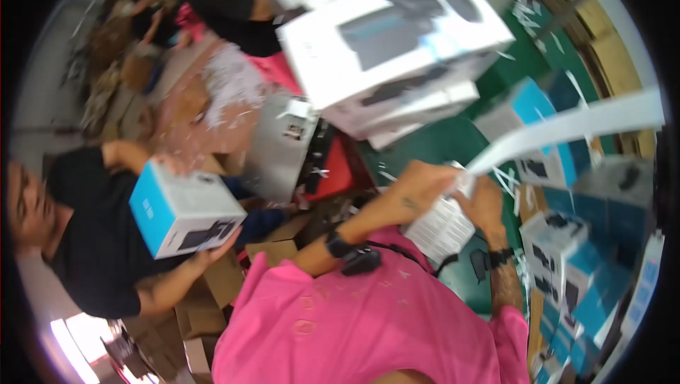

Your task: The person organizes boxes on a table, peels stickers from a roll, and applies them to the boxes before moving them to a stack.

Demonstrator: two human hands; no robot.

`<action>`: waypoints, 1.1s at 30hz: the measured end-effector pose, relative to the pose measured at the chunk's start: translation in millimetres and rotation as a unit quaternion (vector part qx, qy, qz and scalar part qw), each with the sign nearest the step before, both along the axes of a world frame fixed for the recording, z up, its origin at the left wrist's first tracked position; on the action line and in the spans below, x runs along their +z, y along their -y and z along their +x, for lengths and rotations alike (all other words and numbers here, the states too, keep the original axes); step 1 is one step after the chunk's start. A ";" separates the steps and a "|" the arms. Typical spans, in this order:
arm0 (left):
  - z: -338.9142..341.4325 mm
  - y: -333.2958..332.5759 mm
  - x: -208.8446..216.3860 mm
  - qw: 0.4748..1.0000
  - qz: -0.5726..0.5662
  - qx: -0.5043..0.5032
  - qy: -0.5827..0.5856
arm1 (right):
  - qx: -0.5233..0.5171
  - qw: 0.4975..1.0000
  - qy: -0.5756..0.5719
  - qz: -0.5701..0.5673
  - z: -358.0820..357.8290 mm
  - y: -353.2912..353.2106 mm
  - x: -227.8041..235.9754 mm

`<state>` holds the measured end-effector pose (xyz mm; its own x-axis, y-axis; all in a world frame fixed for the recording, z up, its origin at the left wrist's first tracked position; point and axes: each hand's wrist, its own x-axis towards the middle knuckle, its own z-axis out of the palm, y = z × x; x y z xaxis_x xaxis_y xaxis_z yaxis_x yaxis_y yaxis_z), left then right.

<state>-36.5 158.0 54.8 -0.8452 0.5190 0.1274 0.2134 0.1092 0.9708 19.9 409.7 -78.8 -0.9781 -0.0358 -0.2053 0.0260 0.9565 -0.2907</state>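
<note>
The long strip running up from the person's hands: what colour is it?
The strip is white, seen best in the head view.

L hand (431, 180) & R hand (484, 203) grip wht strip (552, 131) nr printed sheet (440, 232), w/ big wht box (319, 58) ahead & co-worker (95, 242) on L holding blue/wht box (180, 207)

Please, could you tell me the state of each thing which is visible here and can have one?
Left hand: at the strip's near end; exact grip blurred.
Right hand: also there; exact grip blurred.
White strip: extended, curving toward the upper right.
Printed sheet: partly covered.
Large white box: closed.
Blue-and-white box: closed, tilted, held by the co-worker.
</note>
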 end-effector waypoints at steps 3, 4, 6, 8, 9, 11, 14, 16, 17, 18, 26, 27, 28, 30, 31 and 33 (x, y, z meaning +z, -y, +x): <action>5.1 2.9 6.3 0.999 0.034 0.005 -0.004 | -0.001 0.999 -0.034 -0.042 -4.5 15.3 -2.8; 5.8 6.6 6.3 0.999 0.042 0.004 -0.008 | 0.003 0.996 -0.083 -0.034 -3.8 22.3 -3.9; 6.0 11.5 11.3 0.999 0.041 0.002 0.008 | -0.057 0.998 -0.036 0.021 3.6 36.0 -1.2; 5.6 11.1 13.6 0.999 0.041 -0.007 0.020 | -0.066 0.997 -0.019 0.022 11.8 56.5 -0.7; 5.8 9.0 13.7 0.999 0.041 -0.005 0.009 | -0.005 0.999 -0.027 0.038 18.9 69.7 -1.9; 9.9 3.1 13.7 0.999 0.040 -0.005 0.008 | 0.033 0.999 0.031 0.030 32.1 90.4 -4.8; 14.5 -5.7 11.2 0.994 0.100 -0.004 -0.039 | -0.038 0.998 -0.015 0.047 50.9 90.4 -11.3; 16.5 -8.2 9.4 0.996 0.061 -0.055 0.017 | -0.087 0.993 -0.047 0.065 76.6 64.5 -12.6; 16.4 -9.1 8.3 0.993 0.106 -0.050 -0.015 | -0.090 0.993 -0.055 0.059 95.1 45.8 -11.1; 15.8 -9.4 7.3 0.994 0.092 -0.052 -0.002 | -0.096 0.993 -0.028 0.066 117.2 25.5 -10.0; 5.6 -8.7 5.3 0.985 0.128 -0.084 0.079 | -0.322 0.885 0.193 0.275 230.0 -80.1 24.6; 4.3 -1.8 9.0 0.983 0.104 -0.069 0.138 | -0.343 0.913 0.141 0.169 218.9 -80.9 37.2; 1.5 0.0 13.5 0.976 0.074 -0.034 0.203 | -0.311 0.949 0.011 0.054 197.8 -76.7 50.5; -4.0 2.5 24.4 0.957 0.170 -0.009 0.236 | -0.229 0.967 -0.108 0.019 140.2 -69.2 82.0; -9.6 6.2 26.0 0.959 0.184 -0.012 0.214 | -0.176 0.969 -0.174 0.003 100.8 -63.6 93.4; -9.5 10.8 37.9 0.960 0.168 -0.018 0.223 | -0.104 0.968 -0.228 -0.019 26.7 -57.6 119.8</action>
